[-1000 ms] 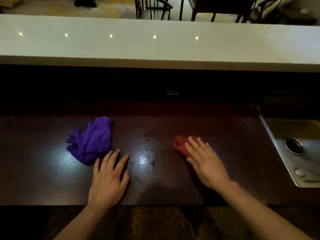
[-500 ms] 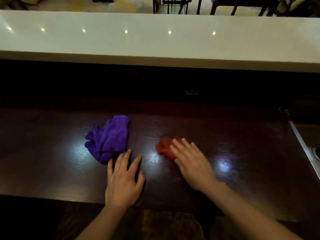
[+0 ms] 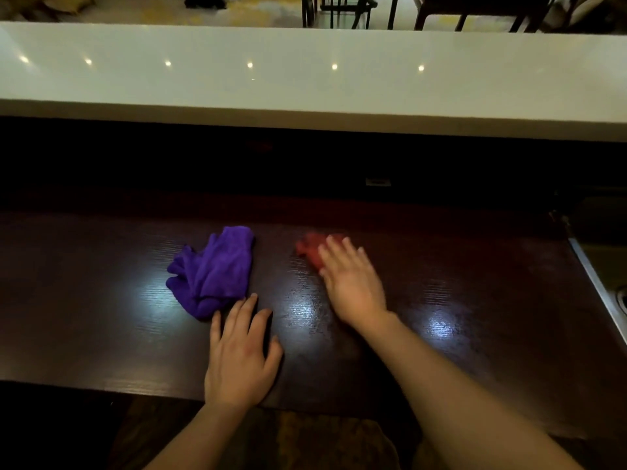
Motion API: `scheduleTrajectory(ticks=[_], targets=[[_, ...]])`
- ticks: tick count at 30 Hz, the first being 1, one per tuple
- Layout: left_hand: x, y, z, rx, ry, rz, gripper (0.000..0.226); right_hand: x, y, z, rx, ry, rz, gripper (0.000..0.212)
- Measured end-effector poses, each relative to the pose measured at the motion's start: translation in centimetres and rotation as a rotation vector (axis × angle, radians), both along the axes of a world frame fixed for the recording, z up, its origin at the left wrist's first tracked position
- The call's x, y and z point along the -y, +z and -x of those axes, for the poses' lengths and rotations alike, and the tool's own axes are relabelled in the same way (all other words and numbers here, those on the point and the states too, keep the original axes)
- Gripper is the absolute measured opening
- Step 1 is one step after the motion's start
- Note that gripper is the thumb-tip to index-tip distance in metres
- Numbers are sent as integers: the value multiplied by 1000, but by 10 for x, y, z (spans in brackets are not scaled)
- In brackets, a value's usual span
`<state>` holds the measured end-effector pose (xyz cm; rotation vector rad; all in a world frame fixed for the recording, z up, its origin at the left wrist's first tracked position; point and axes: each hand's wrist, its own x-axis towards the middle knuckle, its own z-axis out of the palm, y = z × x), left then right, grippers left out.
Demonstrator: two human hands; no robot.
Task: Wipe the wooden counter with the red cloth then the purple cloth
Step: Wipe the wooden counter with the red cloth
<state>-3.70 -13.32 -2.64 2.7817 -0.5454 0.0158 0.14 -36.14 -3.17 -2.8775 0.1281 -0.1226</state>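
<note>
The dark wooden counter [image 3: 458, 283] stretches across the view. My right hand [image 3: 351, 283] lies flat on the red cloth [image 3: 307, 247], pressing it to the wood; only the cloth's far left part shows past my fingers, and both are blurred. The purple cloth [image 3: 213, 269] sits crumpled on the counter to the left. My left hand [image 3: 239, 357] rests flat on the wood near the front edge, fingers spread, fingertips just beside the purple cloth's near corner, holding nothing.
A raised white bar top [image 3: 305, 72] runs along the back above a dark recess. A steel sink [image 3: 607, 279] begins at the counter's right end. Chair and table legs [image 3: 339, 11] stand beyond the bar.
My right hand has slid the red cloth leftward and away from me, nearer the purple cloth. The left hand has stayed planted. The view has shifted, so the sink sits farther right.
</note>
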Motion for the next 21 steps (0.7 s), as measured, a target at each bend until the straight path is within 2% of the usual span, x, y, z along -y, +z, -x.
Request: scheduleTrajectory(ticks=[3,5,8,11,13,14,16,19,21], targets=[[-1,-2,0,1,-1,14,51,17,7,-34,-47,-244,-86,51],[-2,-3,-1,5,-2,22,50,24,4,-13,-55,-195,-52,51],[-3,-5,-2,4,-10,14,50,58,-5,67,-1,-131,42,49],[-1,-4,-2,-5,-14,-29,52,112,-4,113,20,-386,43,48],[1,0,0,-12,-13,-48,54,117,1,108,6,-562,7,48],[2,2,1,-17,-16,-57,56,105,5,101,18,-571,3,47],[3,5,2,-33,-20,-74,61,64,6,93,60,-416,45,45],[3,6,1,-53,-28,-90,63,-7,-12,114,45,32,96,50],[2,5,0,-58,-35,-104,62,-6,-14,117,22,181,58,51]])
